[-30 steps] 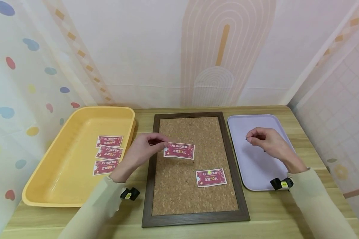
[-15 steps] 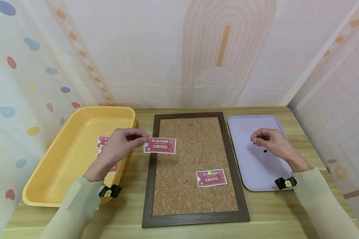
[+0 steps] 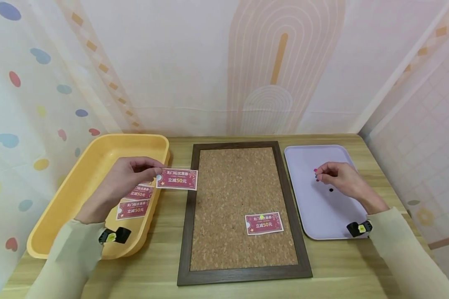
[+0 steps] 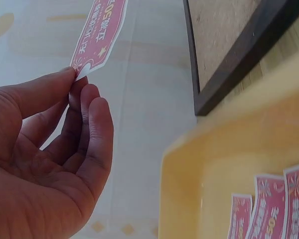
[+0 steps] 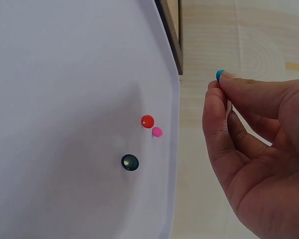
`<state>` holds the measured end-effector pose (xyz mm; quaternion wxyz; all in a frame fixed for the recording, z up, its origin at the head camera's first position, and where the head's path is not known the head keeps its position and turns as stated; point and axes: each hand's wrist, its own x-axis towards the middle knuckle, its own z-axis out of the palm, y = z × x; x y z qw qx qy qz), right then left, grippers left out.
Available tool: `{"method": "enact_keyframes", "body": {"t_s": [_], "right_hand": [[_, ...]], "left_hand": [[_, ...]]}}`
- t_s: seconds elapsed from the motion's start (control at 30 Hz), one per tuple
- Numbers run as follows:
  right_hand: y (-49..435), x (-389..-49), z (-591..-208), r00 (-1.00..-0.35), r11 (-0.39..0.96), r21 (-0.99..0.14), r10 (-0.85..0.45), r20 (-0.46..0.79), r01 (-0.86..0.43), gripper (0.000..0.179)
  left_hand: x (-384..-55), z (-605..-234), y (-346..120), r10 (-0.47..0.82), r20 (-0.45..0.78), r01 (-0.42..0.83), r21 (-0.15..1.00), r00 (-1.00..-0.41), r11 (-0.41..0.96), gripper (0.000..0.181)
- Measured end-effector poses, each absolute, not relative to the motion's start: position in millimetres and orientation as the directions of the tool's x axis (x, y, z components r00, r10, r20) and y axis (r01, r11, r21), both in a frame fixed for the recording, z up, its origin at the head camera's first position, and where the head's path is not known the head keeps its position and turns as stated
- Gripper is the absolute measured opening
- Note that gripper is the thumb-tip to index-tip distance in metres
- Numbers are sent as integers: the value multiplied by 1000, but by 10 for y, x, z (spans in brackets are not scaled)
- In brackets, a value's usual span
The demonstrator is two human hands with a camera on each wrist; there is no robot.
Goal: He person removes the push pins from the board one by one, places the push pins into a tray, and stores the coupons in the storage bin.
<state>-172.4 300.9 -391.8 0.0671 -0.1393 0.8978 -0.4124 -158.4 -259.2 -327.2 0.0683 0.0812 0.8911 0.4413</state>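
Note:
My left hand (image 3: 116, 182) pinches the left end of a red paper coupon (image 3: 177, 179) between thumb and fingers. The coupon hangs over the gap between the yellow bin (image 3: 41, 216) and the framed corkboard (image 3: 230, 232), its right end overlapping the frame. Inside the bin lie more red coupons (image 3: 132, 209), partly hidden by my hand. Another coupon (image 3: 264, 224) is fixed to the board's lower right with a yellow pushpin (image 3: 262, 216). Above the lilac tray (image 3: 314, 224) my right hand (image 3: 340, 178) pinches a small blue pushpin (image 5: 220, 74).
On the tray, the right wrist view shows a red pushpin (image 5: 147, 121), a pink pushpin (image 5: 157, 132) and a dark pushpin (image 5: 130, 162). The wooden table (image 3: 243, 288) meets a patterned curtain (image 3: 179, 62) at the back.
My left hand has moved left with the coupon, from over the corkboard to over the bin's right side. My right hand has shifted slightly right, uncovering pink spots on the tray.

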Motion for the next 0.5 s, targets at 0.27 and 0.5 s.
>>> {"method": "enact_keyframes", "body": {"t_s": [0.27, 0.5], "right_hand": [[3024, -1758, -3959, -952, 637, -744, -308, -5, -202, 7], [3034, -1777, -3968, -946, 637, -738, -325, 3, -222, 6]], "left_hand": [[-1674, -3340, -2880, 182, -32, 75, 832, -983, 550, 27], [-1772, -3451, -3160, 170, -25, 58, 882, -985, 468, 26]]}}
